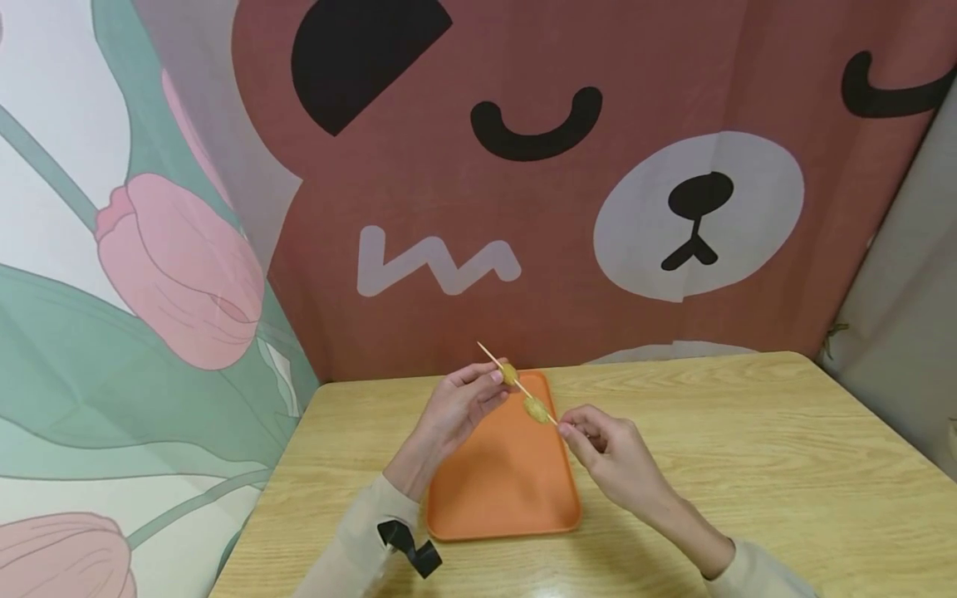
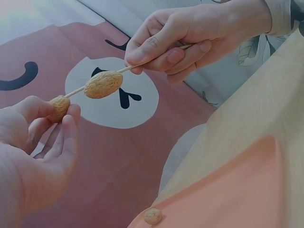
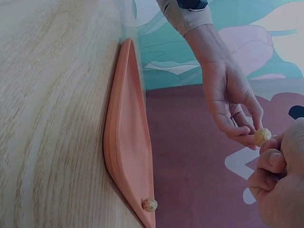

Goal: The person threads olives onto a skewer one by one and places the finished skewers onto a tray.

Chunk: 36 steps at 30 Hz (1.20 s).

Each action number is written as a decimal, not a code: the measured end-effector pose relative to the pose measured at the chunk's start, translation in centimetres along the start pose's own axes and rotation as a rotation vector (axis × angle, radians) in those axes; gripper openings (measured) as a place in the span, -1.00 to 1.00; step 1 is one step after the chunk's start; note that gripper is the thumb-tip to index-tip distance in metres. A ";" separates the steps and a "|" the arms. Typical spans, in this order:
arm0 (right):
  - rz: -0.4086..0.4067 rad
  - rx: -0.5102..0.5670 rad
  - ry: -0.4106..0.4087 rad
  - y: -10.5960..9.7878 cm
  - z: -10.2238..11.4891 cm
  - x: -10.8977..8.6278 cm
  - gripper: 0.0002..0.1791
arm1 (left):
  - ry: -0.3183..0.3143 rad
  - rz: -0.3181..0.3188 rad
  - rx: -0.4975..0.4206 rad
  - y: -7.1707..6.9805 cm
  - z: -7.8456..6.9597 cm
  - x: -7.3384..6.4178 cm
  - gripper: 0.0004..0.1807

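A thin wooden skewer [image 1: 489, 354] runs slantwise between the two hands and carries two yellow-brown, wrinkled food balls. The left hand [image 1: 458, 407] pinches the upper ball [image 1: 509, 374] between thumb and fingers, and the skewer's tip sticks out past it. A short gap of bare stick separates it from the lower ball [image 2: 103, 84], which no finger touches. Just below that ball the right hand [image 1: 616, 461] grips the skewer; in the left wrist view the stick passes along its curled fingers. Both hands are held above an orange tray [image 1: 504, 498].
Another round ball [image 2: 153, 216] lies in the tray near a corner. The tray rests on a wood-grain table [image 1: 748, 465]. Behind the table hangs a curtain [image 1: 419, 183] with a bear's face, and a tulip-print cloth [image 1: 179, 274] covers the left side.
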State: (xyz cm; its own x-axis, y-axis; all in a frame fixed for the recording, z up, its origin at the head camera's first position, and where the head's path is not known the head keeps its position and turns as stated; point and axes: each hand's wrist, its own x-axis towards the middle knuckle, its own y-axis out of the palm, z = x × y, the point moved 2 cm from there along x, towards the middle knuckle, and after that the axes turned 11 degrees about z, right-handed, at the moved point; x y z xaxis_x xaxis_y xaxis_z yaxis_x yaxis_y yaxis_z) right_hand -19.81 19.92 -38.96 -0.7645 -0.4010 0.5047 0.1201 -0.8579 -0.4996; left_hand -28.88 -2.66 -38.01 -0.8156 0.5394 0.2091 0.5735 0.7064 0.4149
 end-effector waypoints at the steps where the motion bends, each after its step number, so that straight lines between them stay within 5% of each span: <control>1: 0.001 0.001 -0.002 0.0 0.0 0.0 -0.93 | -0.005 0.003 0.008 0.0 0.0 0.0 -0.82; 16: -0.005 0.011 0.065 0.0 -0.7 -0.1 -0.95 | -0.043 -0.017 0.052 0.5 1.2 -0.1 -0.79; 23: -0.057 -0.004 0.132 -0.6 -1.4 -0.2 -0.95 | -0.095 -0.025 0.137 1.0 1.6 0.4 -0.60; 31: -0.064 0.010 0.172 -1.1 -1.9 -0.2 -0.90 | -0.165 -0.031 0.203 -0.1 1.9 1.0 -0.53; 36: -0.097 -0.017 0.154 -1.9 -1.9 0.0 -0.89 | -0.227 -0.033 0.337 -1.4 1.9 1.9 -0.58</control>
State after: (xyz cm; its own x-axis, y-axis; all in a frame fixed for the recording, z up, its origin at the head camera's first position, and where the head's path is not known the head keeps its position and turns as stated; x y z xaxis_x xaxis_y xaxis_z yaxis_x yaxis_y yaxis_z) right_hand -21.23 22.19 -39.40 -0.8603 -0.2613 0.4378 0.0310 -0.8839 -0.4666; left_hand -31.10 -1.78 -39.87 -0.8182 0.5747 -0.0158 0.5708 0.8154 0.0966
